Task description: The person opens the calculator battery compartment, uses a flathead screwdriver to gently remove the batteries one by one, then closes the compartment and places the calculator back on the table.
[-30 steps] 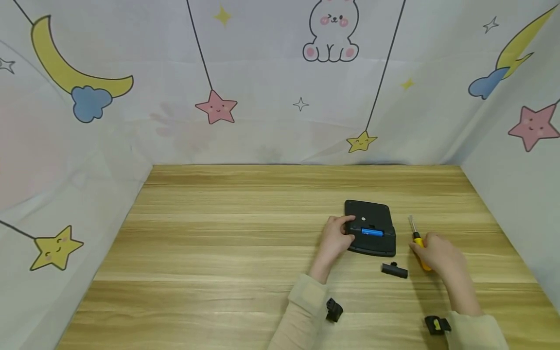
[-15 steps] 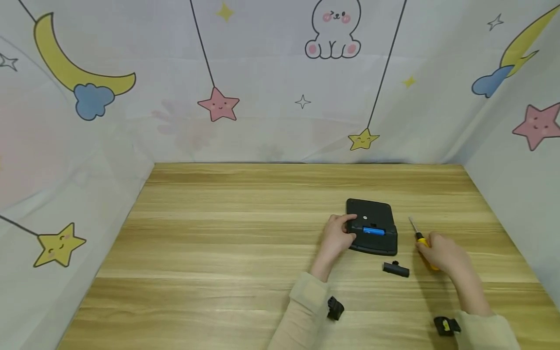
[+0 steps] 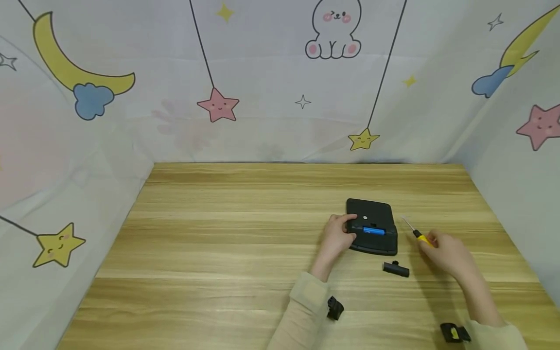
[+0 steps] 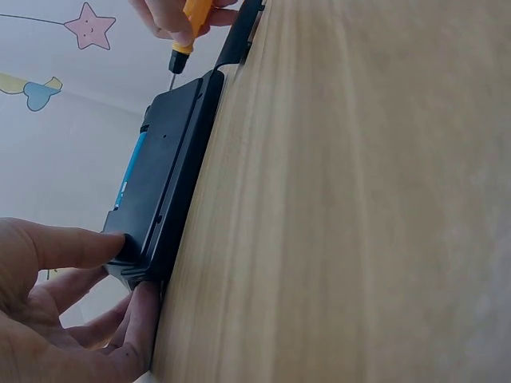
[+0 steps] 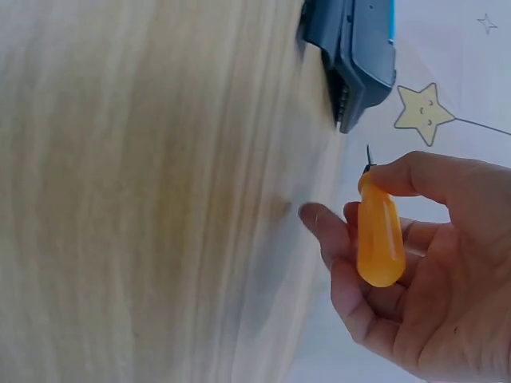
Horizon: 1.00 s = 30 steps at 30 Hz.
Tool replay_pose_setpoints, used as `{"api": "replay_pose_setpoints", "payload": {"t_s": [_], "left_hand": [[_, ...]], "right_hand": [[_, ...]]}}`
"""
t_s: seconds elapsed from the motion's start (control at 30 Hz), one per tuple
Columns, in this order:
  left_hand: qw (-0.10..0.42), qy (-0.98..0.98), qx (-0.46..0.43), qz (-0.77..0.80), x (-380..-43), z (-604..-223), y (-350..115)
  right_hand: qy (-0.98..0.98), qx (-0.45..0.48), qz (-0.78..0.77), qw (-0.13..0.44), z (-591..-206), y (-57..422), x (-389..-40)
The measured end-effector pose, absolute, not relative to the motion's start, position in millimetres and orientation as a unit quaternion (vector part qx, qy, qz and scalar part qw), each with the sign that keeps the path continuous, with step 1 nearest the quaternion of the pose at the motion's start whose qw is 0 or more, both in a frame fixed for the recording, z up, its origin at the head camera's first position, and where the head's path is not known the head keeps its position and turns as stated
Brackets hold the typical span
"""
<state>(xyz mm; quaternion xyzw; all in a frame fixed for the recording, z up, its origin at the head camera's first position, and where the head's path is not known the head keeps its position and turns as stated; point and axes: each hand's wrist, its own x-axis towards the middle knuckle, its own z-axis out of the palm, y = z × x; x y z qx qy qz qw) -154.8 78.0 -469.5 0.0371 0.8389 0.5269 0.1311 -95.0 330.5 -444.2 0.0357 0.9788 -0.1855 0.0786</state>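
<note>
A flat black device [image 3: 375, 210], perhaps a calculator, lies back side up on the wooden table. A blue battery [image 3: 374, 231] sits in its uncovered slot. My left hand [image 3: 335, 239] grips the device's left edge; in the left wrist view its thumb [image 4: 84, 246] presses on top while the other fingers hold the side below. Beside the device, my right hand [image 3: 450, 253] holds a screwdriver by its yellow handle [image 5: 380, 239] between thumb and fingers. The metal shaft [image 3: 408, 223] points up and left, apart from the device. A dark battery cover [image 3: 395, 269] lies just in front.
Wood-grain tabletop [image 3: 210, 233] stretches to the left. A white curtain [image 3: 262, 63] printed with stars and moons hangs behind and along both sides. Black wrist cameras [image 3: 335, 308] stick out beside both sleeves.
My right hand has lifted the screwdriver from lying near the table, shifted slightly right, and tilted its tip left towards the device. The left hand keeps its grip on the device.
</note>
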Motion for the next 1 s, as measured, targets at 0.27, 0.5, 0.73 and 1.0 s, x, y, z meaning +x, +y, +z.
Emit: {"api": "replay_pose_setpoints", "payload": {"t_s": [0.27, 0.5, 0.73, 1.0], "left_hand": [[0.128, 0.839, 0.037, 0.527, -155, -469, 78], [0.126, 0.841, 0.037, 0.525, -155, -470, 77], [0.126, 0.837, 0.036, 0.531, -154, -471, 78], [0.128, 0.833, 0.033, 0.537, -153, -472, 77]], "right_hand": [[0.978, 0.020, -0.199, 0.054, -438, 326, -92], [0.973, 0.010, -0.221, 0.061, -431, 320, -86], [0.972, 0.017, -0.219, 0.084, -426, 315, -79], [0.974, 0.010, -0.210, 0.085, -424, 309, -75]]}}
